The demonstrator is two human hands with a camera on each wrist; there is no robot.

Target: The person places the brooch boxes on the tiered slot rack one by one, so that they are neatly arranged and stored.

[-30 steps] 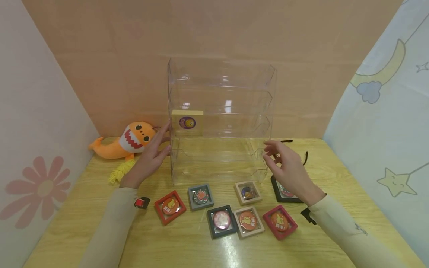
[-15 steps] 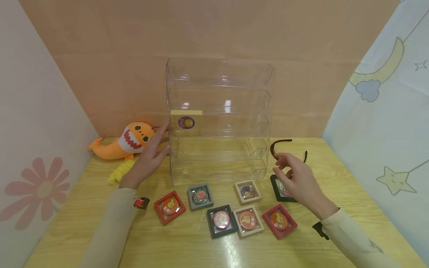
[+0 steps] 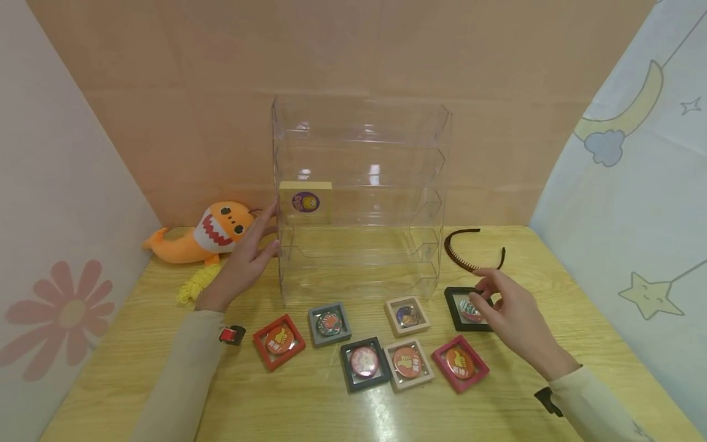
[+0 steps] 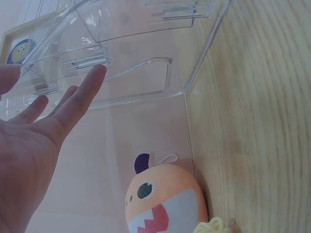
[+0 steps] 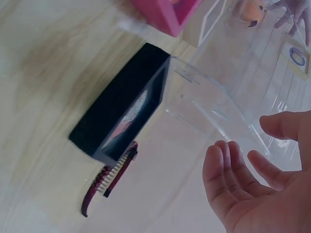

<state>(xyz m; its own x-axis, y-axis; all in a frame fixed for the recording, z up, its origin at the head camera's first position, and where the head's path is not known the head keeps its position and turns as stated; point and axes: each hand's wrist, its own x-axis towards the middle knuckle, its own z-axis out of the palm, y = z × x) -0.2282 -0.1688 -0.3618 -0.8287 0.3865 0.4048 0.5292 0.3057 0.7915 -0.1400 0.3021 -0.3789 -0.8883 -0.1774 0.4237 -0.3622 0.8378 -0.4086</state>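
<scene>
A clear acrylic display rack (image 3: 359, 276) with several tiers stands at the middle back of the table. My left hand (image 3: 245, 261) rests on its left side with fairly straight fingers, as the left wrist view also shows. On a middle tier at the left sits a pale yellow framed badge (image 3: 306, 202). My right hand (image 3: 516, 316) hovers over the right edge of a black framed badge (image 3: 461, 310), overlapping it in the head view. Its fingers are loosely bent and hold nothing; in the right wrist view the black frame (image 5: 121, 102) lies apart from the fingertips.
Several framed badges lie before the rack, among them a red one (image 3: 278, 342), a grey one (image 3: 329, 324) and a magenta one (image 3: 461, 364). A dark headband (image 3: 458, 258) lies right of the rack. At left are an orange shark plush (image 3: 221, 227) and yellow yarn (image 3: 196, 285).
My right hand has moved away from the rack's right side, rightward and toward me, down to the black framed badge. The left hand has stayed on the rack.
</scene>
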